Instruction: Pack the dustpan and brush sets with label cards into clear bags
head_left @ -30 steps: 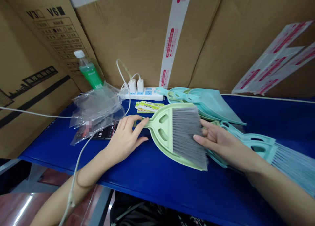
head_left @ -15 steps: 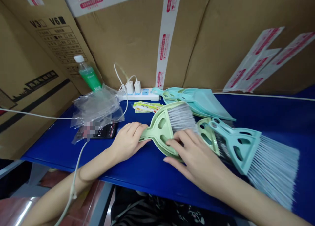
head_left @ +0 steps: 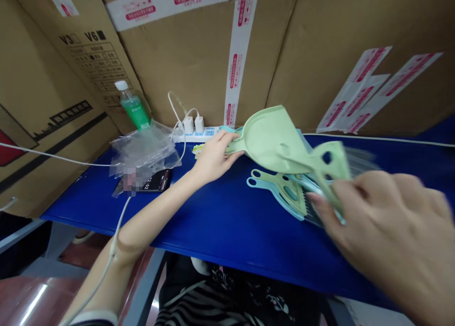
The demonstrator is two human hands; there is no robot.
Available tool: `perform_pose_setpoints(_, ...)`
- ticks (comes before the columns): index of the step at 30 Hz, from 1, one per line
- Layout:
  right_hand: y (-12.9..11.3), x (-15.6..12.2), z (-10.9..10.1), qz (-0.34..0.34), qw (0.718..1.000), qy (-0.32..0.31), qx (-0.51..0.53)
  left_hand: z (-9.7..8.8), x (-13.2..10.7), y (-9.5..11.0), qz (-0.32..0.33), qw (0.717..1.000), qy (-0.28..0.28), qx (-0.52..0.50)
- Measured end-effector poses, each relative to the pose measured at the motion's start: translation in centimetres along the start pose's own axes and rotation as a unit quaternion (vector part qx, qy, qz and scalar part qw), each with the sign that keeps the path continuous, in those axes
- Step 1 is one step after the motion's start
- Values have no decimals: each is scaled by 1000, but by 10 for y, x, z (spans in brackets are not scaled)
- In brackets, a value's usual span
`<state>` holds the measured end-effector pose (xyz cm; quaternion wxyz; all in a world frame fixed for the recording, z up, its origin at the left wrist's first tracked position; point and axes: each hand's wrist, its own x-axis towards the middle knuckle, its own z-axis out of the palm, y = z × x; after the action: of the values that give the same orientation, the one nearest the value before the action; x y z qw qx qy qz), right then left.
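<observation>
My left hand (head_left: 216, 158) is closed round the handle of a light green dustpan (head_left: 272, 139), which is lifted over the back of the table. A small light green brush (head_left: 334, 158) is in my right hand (head_left: 394, 226); its head is pinched between thumb and fingers, and its handle reaches left across the dustpan's lower edge. The brush and my right hand are blurred by motion. Below them, a green brush (head_left: 293, 195) and a blue brush (head_left: 275, 197) lie overlapping on the blue tabletop, their bristles partly hidden by my right hand.
Behind the dustpan stands a white power strip (head_left: 199, 135) with chargers and cables. Clear plastic bags (head_left: 145, 148) partly cover a phone (head_left: 156, 180) at left, near a bottle of green liquid (head_left: 136, 110). Taped cardboard boxes (head_left: 185, 60) wall off the back.
The green brush has come out of the dustpan and moved right in my right hand. My left hand has raised the dustpan and carried it right and back.
</observation>
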<state>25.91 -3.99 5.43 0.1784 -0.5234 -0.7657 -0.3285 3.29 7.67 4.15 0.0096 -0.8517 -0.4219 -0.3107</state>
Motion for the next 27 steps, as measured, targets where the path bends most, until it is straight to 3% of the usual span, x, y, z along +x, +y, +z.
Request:
perform_pose_setpoints(4,18,-34,14,98,994,-52,10,32,42,2,-4,999,-32,-14)
perform_pose_setpoints(9,25,-65,50,64,983,-56,160,58,79,8,-38,995,-91,32)
perform_pose_setpoints(15,33,-69,65,19,969,-64,236,65,96,17,-16,991,-126,50)
perform_pose_setpoints(20,48,-66,71,24,947,-97,306,66,101,16,24,987,-142,74)
perform_pose_setpoints(27,51,-67,64,18,933,-103,345,66,102,17,60,981,-166,85)
